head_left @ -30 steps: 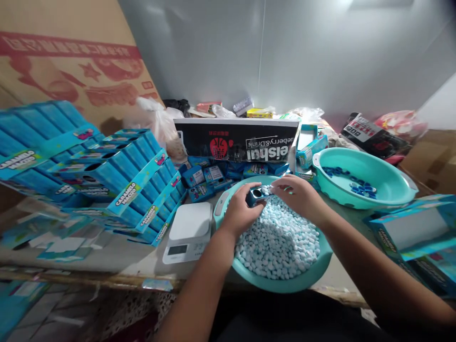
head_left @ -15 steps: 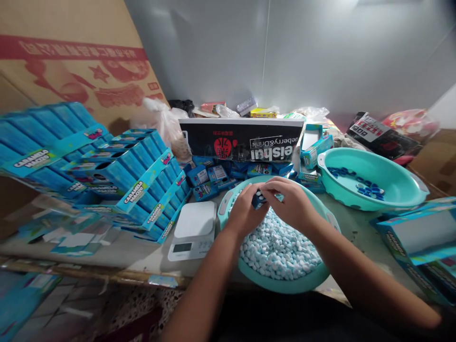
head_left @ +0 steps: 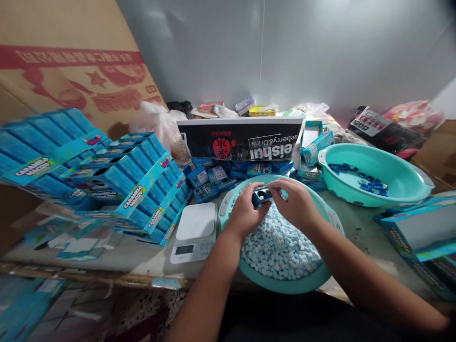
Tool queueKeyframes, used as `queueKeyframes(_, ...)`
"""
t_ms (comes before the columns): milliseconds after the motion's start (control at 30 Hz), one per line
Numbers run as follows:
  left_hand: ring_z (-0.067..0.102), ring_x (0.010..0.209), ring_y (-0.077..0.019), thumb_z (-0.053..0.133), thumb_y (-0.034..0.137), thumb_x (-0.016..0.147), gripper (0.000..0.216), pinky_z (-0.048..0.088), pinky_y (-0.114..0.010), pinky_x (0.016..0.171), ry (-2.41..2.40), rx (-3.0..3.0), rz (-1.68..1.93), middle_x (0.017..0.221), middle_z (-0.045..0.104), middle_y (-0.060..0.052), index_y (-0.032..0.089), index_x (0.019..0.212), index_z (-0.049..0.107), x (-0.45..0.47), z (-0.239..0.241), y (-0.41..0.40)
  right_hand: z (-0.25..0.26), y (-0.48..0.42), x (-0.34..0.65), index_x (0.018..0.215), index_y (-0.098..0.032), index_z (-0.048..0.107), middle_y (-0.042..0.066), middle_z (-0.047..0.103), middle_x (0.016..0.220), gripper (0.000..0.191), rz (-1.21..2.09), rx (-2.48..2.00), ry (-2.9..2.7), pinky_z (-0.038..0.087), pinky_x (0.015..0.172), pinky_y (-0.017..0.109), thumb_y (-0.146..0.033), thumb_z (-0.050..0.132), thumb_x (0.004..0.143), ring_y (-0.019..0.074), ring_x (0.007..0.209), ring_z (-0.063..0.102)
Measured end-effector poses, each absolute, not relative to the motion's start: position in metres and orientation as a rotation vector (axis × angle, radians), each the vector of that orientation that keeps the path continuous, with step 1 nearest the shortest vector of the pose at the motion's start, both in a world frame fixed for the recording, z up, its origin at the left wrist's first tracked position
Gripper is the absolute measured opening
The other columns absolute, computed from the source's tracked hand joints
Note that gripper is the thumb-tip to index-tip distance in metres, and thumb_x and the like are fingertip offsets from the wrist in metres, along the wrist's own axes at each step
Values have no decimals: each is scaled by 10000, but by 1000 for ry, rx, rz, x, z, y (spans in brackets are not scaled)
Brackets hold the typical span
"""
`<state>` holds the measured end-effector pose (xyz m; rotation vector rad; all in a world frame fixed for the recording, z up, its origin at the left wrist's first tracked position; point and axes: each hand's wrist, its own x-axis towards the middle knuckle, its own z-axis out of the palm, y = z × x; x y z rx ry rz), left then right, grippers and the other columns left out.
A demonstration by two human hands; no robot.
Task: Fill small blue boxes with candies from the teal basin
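Both my hands hold a small blue box (head_left: 261,195) above a teal basin (head_left: 285,283) heaped with pale blue-white candies (head_left: 278,249). My left hand (head_left: 245,213) grips the box from the left, fingers curled round it. My right hand (head_left: 295,204) pinches it from the right at its top edge. The box's round opening faces up. A white kitchen scale (head_left: 194,232) sits just left of the basin.
A second teal basin (head_left: 374,197) with blue caps (head_left: 370,183) stands at the right. Stacks of blue display cartons (head_left: 117,185) fill the left. Small blue boxes (head_left: 213,178) lie before a black carton (head_left: 242,137). An open carton (head_left: 420,232) is at the far right.
My hands lifted the small box off the candy heap and brought it together between them; the right hand moved from the candies onto the box.
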<state>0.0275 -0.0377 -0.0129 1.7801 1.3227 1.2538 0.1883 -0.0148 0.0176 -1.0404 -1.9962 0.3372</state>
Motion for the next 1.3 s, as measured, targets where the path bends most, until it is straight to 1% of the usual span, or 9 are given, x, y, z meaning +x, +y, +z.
queueKeyframes(233,632,1076,-236,653,208,839,283,501,-359,964,1309,1944,1272,1107,680,-82,184,1120,636,27,-12,-34,17,-24,171,918,-247,698,59,658,1020,199,730,-953,-1782,590,799,328,-141,541,860,192,954,658)
queueKeyframes(300,632,1066,-237,649,215,848,272,502,-363,960,1289,1962,1268,1091,679,-87,176,1118,635,27,-12,-35,19,-23,173,926,-243,693,57,661,1012,190,727,-917,-1771,589,790,320,-144,541,868,187,945,660)
queueKeyframes(500,613,1166,-236,718,208,798,392,473,-383,1049,1361,1829,1244,1209,660,-83,195,1182,639,28,-10,-37,17,-5,207,883,-201,702,80,683,927,201,231,-1069,-1894,545,785,374,-123,517,876,213,849,648)
queueKeyframes(767,632,1124,-226,698,171,790,355,495,-390,1033,1390,1808,1300,1159,677,-76,191,1143,661,33,-12,-35,13,-21,199,825,-141,736,103,658,841,266,-158,-1295,-2181,495,785,407,-71,481,853,260,814,601)
queueKeyframes(900,637,1120,-235,699,195,805,332,506,-396,1023,1357,1846,1319,1148,686,-84,190,1134,659,31,-14,-34,17,-32,186,794,-159,719,91,633,821,253,-189,-1221,-2222,474,751,404,-76,490,863,253,789,574)
queueKeyframes(967,636,1126,-242,692,207,817,325,505,-403,1025,1316,1881,1319,1154,689,-89,189,1140,658,30,-14,-34,16,-36,181,844,-151,724,97,641,848,258,-206,-1164,-2242,468,744,415,-84,479,885,260,800,573)
queueKeyframes(1033,634,1127,-242,677,196,825,324,499,-404,1030,1283,1902,1314,1157,690,-93,184,1148,660,28,-14,-34,15,-40,177,970,-123,729,113,662,908,275,-224,-1096,-2261,469,762,428,-82,467,899,271,844,588)
queueKeyframes(1167,634,1113,-234,666,177,825,328,496,-394,1023,1269,1899,1312,1156,688,-93,176,1153,662,27,-16,-33,13,-39,180,1194,-122,671,124,702,1099,375,-147,-936,-2267,473,896,454,-56,451,898,278,1022,617)
queueKeyframes(1300,631,1123,-243,711,226,808,363,496,-408,1020,1311,1840,1284,1171,679,-88,189,1165,657,27,-17,-32,8,-25,197,1227,-153,649,117,712,1163,443,-60,-936,-2114,495,949,468,-25,432,863,263,1084,633)
